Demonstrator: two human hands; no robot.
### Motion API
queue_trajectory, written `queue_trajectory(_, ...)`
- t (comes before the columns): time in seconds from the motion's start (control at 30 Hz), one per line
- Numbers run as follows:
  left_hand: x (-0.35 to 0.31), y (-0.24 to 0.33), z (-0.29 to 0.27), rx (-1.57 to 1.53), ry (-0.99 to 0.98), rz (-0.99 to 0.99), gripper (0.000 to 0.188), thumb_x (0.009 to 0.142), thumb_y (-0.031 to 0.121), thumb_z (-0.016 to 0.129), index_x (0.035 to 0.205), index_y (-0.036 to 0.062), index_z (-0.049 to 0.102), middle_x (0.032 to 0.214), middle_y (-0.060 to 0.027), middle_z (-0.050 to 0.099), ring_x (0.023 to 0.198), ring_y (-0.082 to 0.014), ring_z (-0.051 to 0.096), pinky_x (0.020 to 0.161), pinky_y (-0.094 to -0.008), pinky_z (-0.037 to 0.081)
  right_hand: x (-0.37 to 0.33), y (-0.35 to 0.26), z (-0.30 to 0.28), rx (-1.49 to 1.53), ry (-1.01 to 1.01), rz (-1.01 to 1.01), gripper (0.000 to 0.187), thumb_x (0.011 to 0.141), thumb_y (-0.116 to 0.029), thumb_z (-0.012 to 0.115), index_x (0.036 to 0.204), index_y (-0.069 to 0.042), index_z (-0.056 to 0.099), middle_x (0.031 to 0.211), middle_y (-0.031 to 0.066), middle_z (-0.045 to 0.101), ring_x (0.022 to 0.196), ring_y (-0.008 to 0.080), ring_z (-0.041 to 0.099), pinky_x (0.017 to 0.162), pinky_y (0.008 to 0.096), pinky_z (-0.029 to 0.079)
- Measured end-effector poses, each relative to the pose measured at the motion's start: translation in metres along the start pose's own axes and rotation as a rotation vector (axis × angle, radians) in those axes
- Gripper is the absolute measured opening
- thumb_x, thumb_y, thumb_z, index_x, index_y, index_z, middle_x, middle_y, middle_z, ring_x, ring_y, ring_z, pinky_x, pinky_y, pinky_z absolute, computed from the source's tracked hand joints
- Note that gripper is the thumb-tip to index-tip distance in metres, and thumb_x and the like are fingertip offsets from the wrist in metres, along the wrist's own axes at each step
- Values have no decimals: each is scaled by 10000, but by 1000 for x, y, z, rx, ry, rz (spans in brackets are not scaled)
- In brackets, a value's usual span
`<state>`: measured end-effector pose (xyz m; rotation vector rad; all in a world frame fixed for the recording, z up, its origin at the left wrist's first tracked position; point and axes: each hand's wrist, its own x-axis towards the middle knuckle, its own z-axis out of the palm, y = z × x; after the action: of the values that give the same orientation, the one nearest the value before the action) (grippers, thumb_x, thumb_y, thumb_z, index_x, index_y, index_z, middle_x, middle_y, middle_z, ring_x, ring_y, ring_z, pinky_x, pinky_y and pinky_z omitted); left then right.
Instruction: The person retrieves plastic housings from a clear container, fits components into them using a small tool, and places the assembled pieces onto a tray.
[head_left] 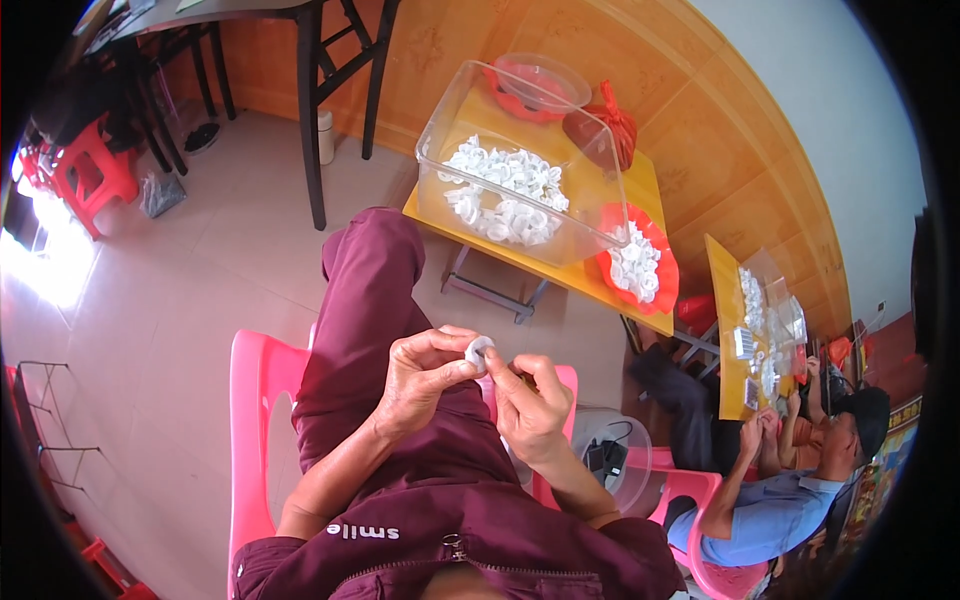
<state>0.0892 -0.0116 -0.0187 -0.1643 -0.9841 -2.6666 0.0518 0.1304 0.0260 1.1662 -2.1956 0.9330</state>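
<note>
Above my lap, my left hand (425, 378) pinches a small white ring-shaped piece (479, 353) between thumb and fingertips. My right hand (530, 408) meets the piece from the other side, its thumb and index finger at the ring's edge and the other fingers curled. Ahead of me a clear plastic bin (520, 185) contains many similar white pieces (505, 175). To its right, a red scalloped dish (668, 268) bears another heap of white pieces (635, 268).
The bin and dish stand on a yellow folding table (560, 268). Behind them are a clear bowl (545, 75) and a red plastic bag (615, 130). At right, a co-worker in blue (770, 510) sits by another yellow table (730, 330). A clear tub (620, 460) stands beside my pink chair (255, 430).
</note>
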Motion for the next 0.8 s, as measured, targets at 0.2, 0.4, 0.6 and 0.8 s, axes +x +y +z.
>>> queue_trajectory(0.2,0,-2,-2,-59,-9,-65,191,794,16,669,978,68,656,1017,-127,624,926,-190,614,796,-314,537,-1,-2,-1,12,24,31,408,690,36,685,1074,-104,685,753,36,464,519,126,471,446,261,397)
queue_trajectory(0.4,0,1,-1,-98,-5,-97,201,793,65,693,989,67,650,1016,-125,624,918,-190,620,775,-314,549,0,1,-2,124,9,70,386,723,38,680,1079,-112,683,758,39,464,519,118,467,452,248,389)
queue_trajectory(0.6,0,2,-2,-91,1,-115,211,786,69,700,991,65,648,1014,-122,621,932,-193,616,793,-323,553,4,-3,-3,282,2,159,342,769,58,653,1079,-83,676,761,40,462,545,107,460,481,234,386)
queue_trajectory(0.8,1,-1,-4,-24,-3,-75,218,776,59,705,986,58,649,1014,-122,620,932,-193,614,796,-330,553,1,-1,0,288,-7,171,348,763,62,661,1081,-78,674,763,35,461,556,104,459,489,231,385)
